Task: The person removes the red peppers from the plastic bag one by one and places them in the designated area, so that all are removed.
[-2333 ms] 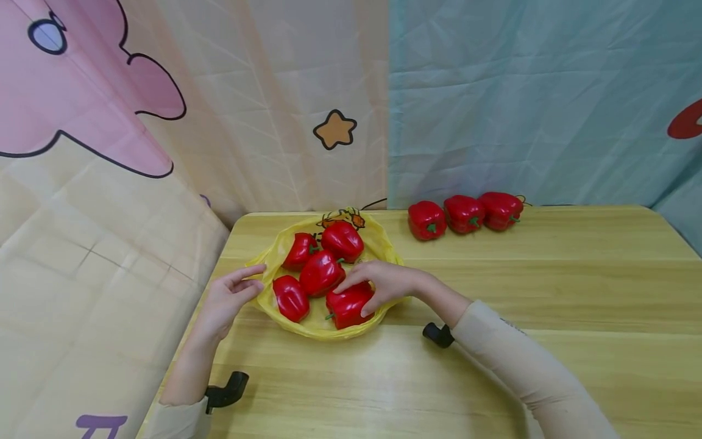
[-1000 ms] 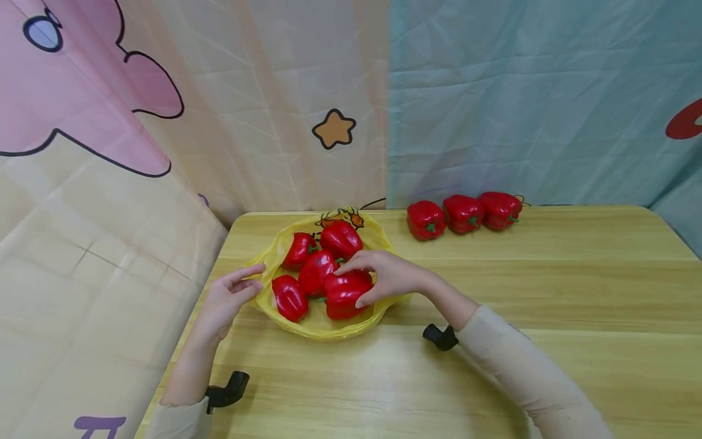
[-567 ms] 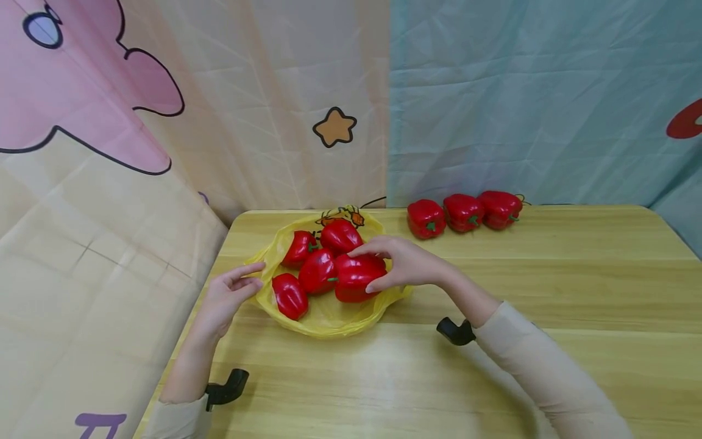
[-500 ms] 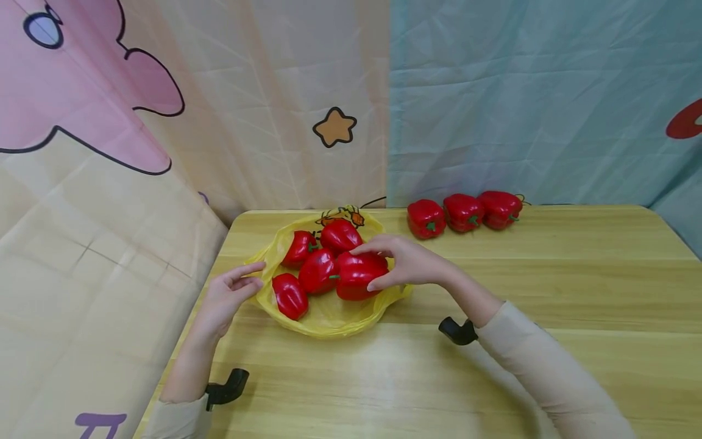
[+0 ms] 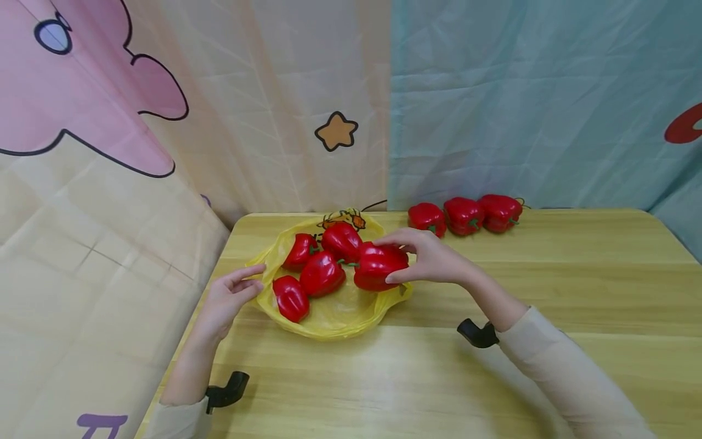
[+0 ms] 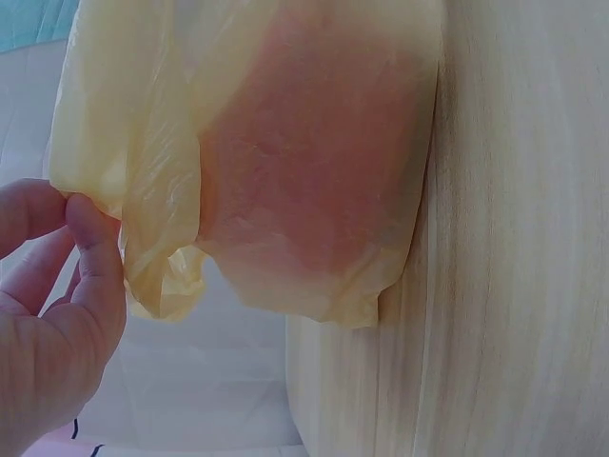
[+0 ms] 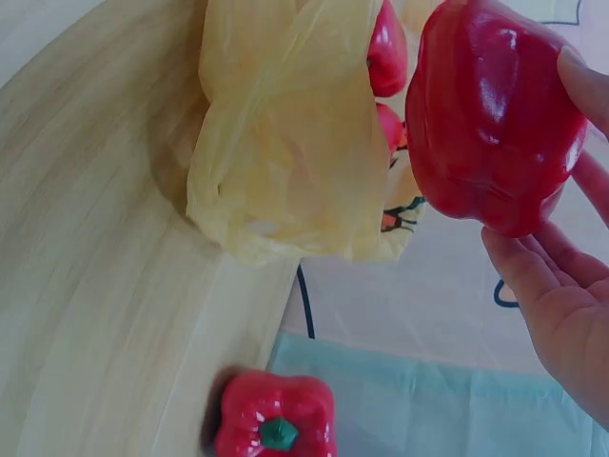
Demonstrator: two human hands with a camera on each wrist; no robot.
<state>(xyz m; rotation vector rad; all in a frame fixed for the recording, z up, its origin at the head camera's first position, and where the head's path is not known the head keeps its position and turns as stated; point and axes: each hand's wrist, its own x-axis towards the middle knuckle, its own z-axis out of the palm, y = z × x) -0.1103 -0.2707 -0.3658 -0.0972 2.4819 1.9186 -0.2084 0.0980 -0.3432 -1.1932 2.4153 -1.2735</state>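
Note:
My right hand (image 5: 433,259) holds a red bell pepper (image 5: 378,268) between thumb and fingers, over the right rim of an open yellow plastic bag (image 5: 334,333). In the right wrist view this pepper (image 7: 495,119) appears raised beside the upright bag wall (image 7: 285,143), gripped at its end by the fingers. On the bag's left side, my left hand (image 5: 226,299) pinches the rim; the left wrist view shows thumb and index finger together on the thin plastic (image 6: 162,171). Several more red bell peppers (image 5: 322,274) with green stems lie inside the bag.
Three red bell peppers (image 5: 464,214) sit in a row at the back edge of the wooden table (image 5: 548,274), right of the bag. A curtain (image 5: 493,110) with cartoon prints hangs directly behind the table.
My right hand has gripped the pepper at the bag's front right and raised it up and to the right, to the bag's right rim. My left hand stays at the left rim.

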